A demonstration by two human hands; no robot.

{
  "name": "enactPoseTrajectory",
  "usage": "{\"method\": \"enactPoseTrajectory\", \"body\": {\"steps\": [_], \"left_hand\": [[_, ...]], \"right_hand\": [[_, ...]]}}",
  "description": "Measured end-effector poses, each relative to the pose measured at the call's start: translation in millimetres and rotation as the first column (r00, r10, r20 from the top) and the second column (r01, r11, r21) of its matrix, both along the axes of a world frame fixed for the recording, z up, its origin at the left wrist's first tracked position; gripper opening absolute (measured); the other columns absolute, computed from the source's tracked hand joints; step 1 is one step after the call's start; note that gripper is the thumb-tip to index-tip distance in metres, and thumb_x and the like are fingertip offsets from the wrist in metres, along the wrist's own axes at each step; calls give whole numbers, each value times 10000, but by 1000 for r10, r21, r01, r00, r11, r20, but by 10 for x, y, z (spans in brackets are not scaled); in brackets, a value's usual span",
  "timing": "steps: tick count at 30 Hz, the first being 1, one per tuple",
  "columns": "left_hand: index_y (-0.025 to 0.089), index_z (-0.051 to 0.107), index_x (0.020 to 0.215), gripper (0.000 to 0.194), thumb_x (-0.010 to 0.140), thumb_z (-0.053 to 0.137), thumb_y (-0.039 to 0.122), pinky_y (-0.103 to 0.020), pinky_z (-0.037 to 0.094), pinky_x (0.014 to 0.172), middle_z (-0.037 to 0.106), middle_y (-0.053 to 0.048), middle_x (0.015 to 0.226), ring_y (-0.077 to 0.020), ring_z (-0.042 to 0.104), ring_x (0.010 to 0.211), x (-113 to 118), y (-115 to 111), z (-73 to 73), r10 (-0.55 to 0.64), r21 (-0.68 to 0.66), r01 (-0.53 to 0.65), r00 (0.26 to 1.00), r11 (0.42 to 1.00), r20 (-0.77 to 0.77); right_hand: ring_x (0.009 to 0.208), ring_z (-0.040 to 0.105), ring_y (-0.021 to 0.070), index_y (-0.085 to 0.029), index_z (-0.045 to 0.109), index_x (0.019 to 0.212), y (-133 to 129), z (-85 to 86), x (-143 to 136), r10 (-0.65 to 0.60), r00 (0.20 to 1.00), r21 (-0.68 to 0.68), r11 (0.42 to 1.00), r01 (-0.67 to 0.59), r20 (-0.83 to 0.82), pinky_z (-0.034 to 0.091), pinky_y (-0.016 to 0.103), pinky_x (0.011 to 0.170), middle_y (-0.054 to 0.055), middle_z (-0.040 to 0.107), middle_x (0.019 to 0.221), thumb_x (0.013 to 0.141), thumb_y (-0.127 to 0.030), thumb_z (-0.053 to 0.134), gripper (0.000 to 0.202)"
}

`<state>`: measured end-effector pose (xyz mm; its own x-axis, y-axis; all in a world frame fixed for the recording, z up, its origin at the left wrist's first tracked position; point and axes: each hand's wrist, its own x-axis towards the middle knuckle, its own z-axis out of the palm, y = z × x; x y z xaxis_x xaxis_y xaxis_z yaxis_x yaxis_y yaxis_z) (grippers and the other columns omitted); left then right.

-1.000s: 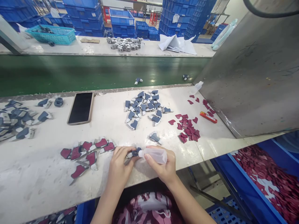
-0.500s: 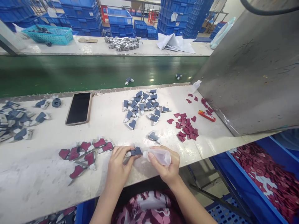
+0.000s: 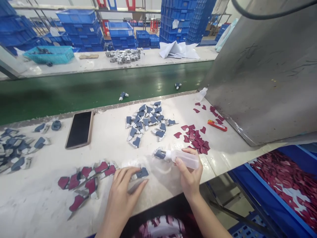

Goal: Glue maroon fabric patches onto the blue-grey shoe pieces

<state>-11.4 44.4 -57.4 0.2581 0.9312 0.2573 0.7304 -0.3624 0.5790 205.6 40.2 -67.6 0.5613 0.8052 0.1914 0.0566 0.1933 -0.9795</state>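
My right hand (image 3: 190,172) is closed around a translucent squeeze bottle (image 3: 184,158) with a white cap. The bottle lies almost level, its tip pointing left at a small blue-grey and white part (image 3: 159,154) on the table; whether it touches cannot be made out. My left hand (image 3: 125,185) rests on the table with thumb and fingers apart. Close by its fingertips lies another blue-grey part (image 3: 143,172), partly hidden by the index finger. Left of this hand is a group of similar parts topped with maroon pieces (image 3: 86,172).
A pile of blue-grey parts (image 3: 146,120), loose maroon pieces (image 3: 198,140) and a red-orange tube (image 3: 217,125) lie ahead. A phone (image 3: 79,129) is at left. Beyond runs a green belt (image 3: 99,87). A metal panel (image 3: 267,79) bounds the right; a blue bin (image 3: 262,180) stands below.
The bottle has moved from the part at my left hand to another part further up and right. My left thumb has come away from its part. The view has shifted somewhat.
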Motion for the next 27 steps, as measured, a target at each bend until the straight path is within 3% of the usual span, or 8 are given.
{"method": "enactPoseTrajectory", "body": {"steps": [4,7,10,13,17,20,23,27], "left_hand": [[292,573,1245,501,812,670,525,-362,542,809,685,-49,1155,-260,638,1019,-242,377,386,-7,-69,1,995,998,-98],[251,619,1204,521,833,572,614,-378,544,800,686,-75,1186,-268,648,953,-377,1087,694,98,-85,-111,985,990,-145],[158,612,1225,553,885,496,579,-406,503,924,657,-131,1245,-308,614,1109,-390,1982,840,179,-61,-208,932,976,-316],[71,499,1359,643,937,411,547,-486,455,990,600,-212,1293,-374,536,1239,-314,2760,797,171,-17,-197,888,980,-427],[48,539,1321,612,931,464,514,-548,521,836,646,-220,1115,-452,571,1148,-175,3419,627,177,-40,-225,851,973,-495],[113,640,1146,383,949,516,417,-512,532,864,659,-137,1089,-335,620,1089,-24,3739,539,162,-38,-214,831,976,-532],[155,601,1194,335,941,574,374,-461,537,886,634,-98,1192,-236,631,1057,290,3998,504,101,-9,-125,838,992,-536],[161,579,1244,379,922,609,360,-463,535,898,602,-101,1263,-248,621,1083,1000,4256,447,-61,32,90,854,995,-517]], "right_hand": [[967,692,236,-237,545,958,142,68,148,120,988,-16,993,-119,95,550,333,841,40,693,972,738,-245,783,325],[1061,687,246,-260,564,1054,204,80,164,275,953,-70,961,-268,126,540,353,905,62,716,1117,764,-239,787,367],[979,711,235,-277,632,1141,231,67,149,351,912,-145,934,-326,213,564,329,827,57,727,1125,790,-265,780,381],[930,715,222,-277,652,1162,249,54,184,303,905,-124,953,-278,298,566,315,803,54,735,1104,796,-263,780,388],[850,717,199,-249,662,1161,286,95,339,331,870,-151,943,-295,365,566,294,772,57,749,1052,788,-281,795,398],[955,714,221,-254,651,1225,326,189,489,502,776,-197,864,-463,382,558,313,881,72,725,1164,712,-379,852,564],[1106,654,251,-273,618,1295,400,271,630,557,723,-202,828,-523,409,517,357,990,77,673,1260,696,-463,844,668],[1082,591,291,-238,672,1204,568,216,721,259,802,-320,943,-90,538,534,452,931,104,675,1150,866,-408,698,379]]}}
